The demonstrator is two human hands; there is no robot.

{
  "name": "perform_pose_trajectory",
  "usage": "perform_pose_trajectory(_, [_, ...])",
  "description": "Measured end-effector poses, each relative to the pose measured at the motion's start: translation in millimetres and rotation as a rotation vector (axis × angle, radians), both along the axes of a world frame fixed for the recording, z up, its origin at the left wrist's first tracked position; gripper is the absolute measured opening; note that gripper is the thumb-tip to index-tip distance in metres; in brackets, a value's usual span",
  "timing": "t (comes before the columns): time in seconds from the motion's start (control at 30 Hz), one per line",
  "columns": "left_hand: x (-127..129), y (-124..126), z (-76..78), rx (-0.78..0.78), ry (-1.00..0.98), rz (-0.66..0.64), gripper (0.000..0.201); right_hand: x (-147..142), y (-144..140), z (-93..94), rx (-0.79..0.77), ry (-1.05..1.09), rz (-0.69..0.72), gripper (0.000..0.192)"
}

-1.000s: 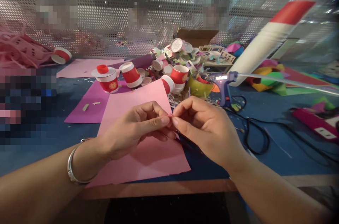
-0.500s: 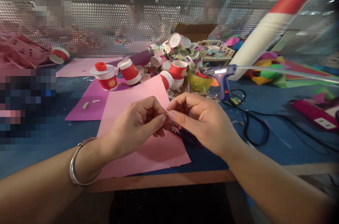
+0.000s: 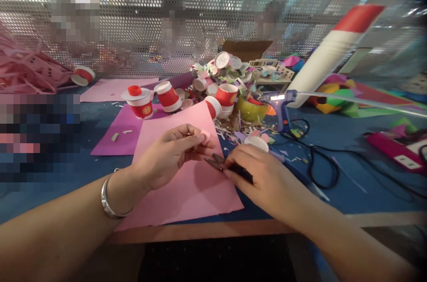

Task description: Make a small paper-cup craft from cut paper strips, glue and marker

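Observation:
My left hand (image 3: 173, 151) pinches a small pale pink piece of paper (image 3: 206, 134) between thumb and fingers. To its right, my right hand (image 3: 255, 173) is closed around the dark handles of a pair of scissors (image 3: 218, 163), whose slightly parted blades point left toward my left fingers. Both hands hover over a large pink sheet of paper (image 3: 187, 197). Under that sheet's left side lies a purple sheet (image 3: 116, 142) with small pale scraps on it. My fingers cover part of the scissor handles.
Behind the pink sheet stand red and white paper cups (image 3: 171, 97) beside a heap of paper scraps (image 3: 230, 68). A blue glue gun (image 3: 282, 108) sits right of a green bowl (image 3: 248, 108). Its black cable (image 3: 310, 164) loops toward a magenta power strip (image 3: 396, 153). A white tube (image 3: 320, 57) leans behind.
My hands have come apart from their shared pinch. My right hand has moved down and right and taken hold of the scissors; the pink piece stays in my left fingers. The view has shifted slightly.

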State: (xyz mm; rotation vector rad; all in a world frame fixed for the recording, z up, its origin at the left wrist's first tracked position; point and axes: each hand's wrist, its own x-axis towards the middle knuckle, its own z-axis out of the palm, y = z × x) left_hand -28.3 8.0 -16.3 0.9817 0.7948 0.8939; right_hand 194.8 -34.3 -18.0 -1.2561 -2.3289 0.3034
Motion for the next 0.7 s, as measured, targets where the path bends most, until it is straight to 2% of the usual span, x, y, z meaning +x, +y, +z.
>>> perform_pose_trajectory(0.17, [0,-1,3.1,-0.088,-0.05,0.03,0.009,4,-7,-6.3,0.008,-0.077,0.0,0.006])
perform_pose_trajectory(0.3, [0,-2,4.5,-0.089,-0.078,0.049,0.009,3,-7,-7.7,-0.013,-0.074,-0.012,0.009])
perform_pose_trajectory(0.53, [0,-3,6.2,-0.122,-0.091,0.139,0.005,12,-13,-5.1,-0.122,0.198,-0.138,0.01])
perform_pose_trajectory(0.7, [5,-5,6.0,-0.143,-0.159,0.017,0.009,8,-18,-3.4,-0.288,0.406,-0.164,0.018])
